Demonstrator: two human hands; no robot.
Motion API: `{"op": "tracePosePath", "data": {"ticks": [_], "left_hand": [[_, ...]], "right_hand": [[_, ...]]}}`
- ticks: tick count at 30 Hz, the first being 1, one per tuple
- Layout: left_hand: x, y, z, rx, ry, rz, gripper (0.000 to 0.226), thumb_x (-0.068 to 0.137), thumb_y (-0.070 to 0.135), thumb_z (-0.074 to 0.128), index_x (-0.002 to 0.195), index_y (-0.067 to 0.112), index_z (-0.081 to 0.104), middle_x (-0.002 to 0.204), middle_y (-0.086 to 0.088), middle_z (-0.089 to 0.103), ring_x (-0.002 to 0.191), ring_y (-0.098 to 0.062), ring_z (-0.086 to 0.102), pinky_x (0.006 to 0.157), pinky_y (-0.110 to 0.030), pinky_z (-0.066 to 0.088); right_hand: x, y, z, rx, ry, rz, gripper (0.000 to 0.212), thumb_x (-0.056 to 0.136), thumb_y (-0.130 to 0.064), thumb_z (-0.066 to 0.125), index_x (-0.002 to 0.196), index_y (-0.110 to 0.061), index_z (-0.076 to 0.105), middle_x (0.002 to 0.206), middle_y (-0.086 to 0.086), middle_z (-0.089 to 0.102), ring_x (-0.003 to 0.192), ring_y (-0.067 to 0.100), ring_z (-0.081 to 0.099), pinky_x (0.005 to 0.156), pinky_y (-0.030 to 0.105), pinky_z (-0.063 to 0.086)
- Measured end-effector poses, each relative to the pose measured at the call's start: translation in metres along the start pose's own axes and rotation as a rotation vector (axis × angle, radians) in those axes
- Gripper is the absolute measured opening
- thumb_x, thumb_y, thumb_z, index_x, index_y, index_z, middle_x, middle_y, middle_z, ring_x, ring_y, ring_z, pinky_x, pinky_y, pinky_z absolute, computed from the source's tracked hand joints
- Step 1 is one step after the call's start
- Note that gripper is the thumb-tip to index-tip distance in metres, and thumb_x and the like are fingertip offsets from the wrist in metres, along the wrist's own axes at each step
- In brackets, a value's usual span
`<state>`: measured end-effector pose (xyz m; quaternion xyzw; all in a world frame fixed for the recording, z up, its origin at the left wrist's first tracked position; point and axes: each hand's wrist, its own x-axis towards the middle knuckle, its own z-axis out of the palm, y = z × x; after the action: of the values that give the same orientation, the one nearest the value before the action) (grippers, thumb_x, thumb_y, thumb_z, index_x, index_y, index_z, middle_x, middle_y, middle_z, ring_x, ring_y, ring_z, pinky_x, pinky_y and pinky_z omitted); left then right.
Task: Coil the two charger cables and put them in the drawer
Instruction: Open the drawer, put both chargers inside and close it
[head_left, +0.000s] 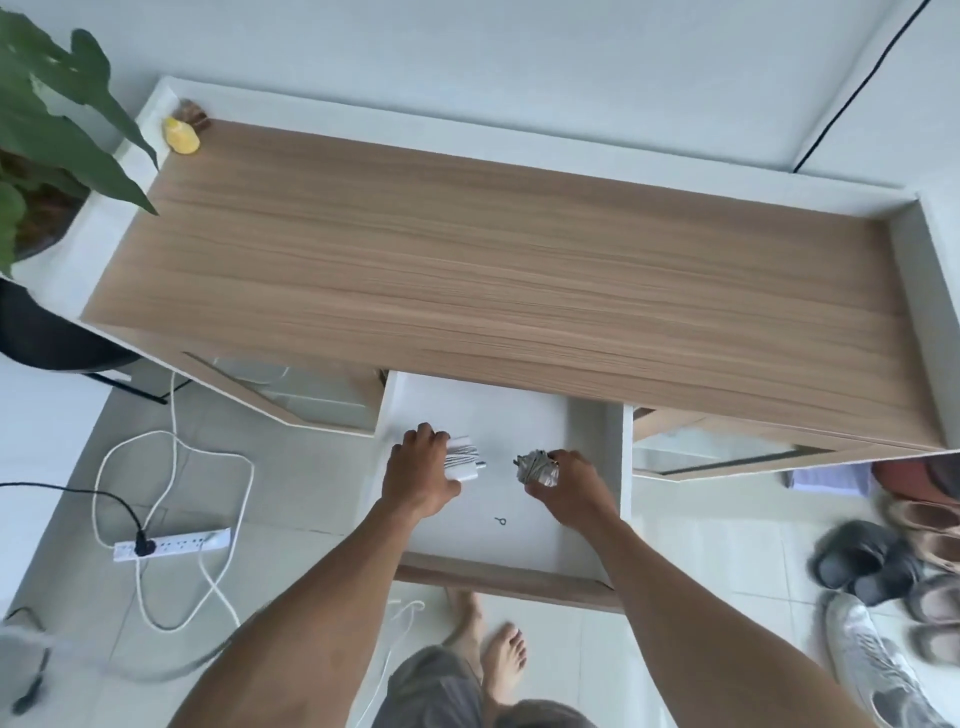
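Observation:
The white drawer (524, 540) stands pulled open below the wooden desk top. My left hand (418, 475) is inside it and grips a white charger with its cable wound round it (465, 460), low over the drawer floor. My right hand (569, 491) is also inside the drawer and holds a grey coiled cable bundle (535, 466). The two bundles are apart, side by side in the middle of the drawer. Whether either touches the drawer floor I cannot tell.
A small dark ring (500, 521) lies on the drawer floor. The wooden desk top (493, 270) has a yellow object (181, 136) at its far left corner. A power strip (171, 543) with cords lies on the floor at left, shoes (862, 564) at right, a plant (47, 119) far left.

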<state>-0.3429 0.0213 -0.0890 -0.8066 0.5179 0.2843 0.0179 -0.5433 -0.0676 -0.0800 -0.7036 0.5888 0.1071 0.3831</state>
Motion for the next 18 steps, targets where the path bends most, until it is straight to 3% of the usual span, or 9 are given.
{"op": "tracePosePath", "data": {"ticks": [8,18], "left_hand": [[0.035,-0.009,0.025,-0.136,0.097,-0.011,0.057,0.076,0.032,0.065,0.128,0.016,0.049,0.121,-0.005,0.050,0.112,-0.027,0.048,0.090,-0.037,0.043],[0.052,-0.011,0.039,-0.153,0.174,0.031,0.065,0.071,0.035,0.075,0.127,0.016,0.049,0.118,-0.008,0.051,0.106,-0.028,0.054,0.084,-0.038,0.045]], "right_hand": [[0.040,-0.007,0.023,-0.014,0.069,-0.045,0.050,0.084,-0.029,0.065,0.131,-0.022,0.047,0.127,0.002,0.048,0.118,0.025,0.047,0.087,0.040,0.050],[0.053,-0.009,0.037,0.006,0.112,-0.097,0.051,0.085,-0.021,0.064,0.132,-0.020,0.043,0.129,0.002,0.046,0.116,0.027,0.045,0.097,0.040,0.043]]}}
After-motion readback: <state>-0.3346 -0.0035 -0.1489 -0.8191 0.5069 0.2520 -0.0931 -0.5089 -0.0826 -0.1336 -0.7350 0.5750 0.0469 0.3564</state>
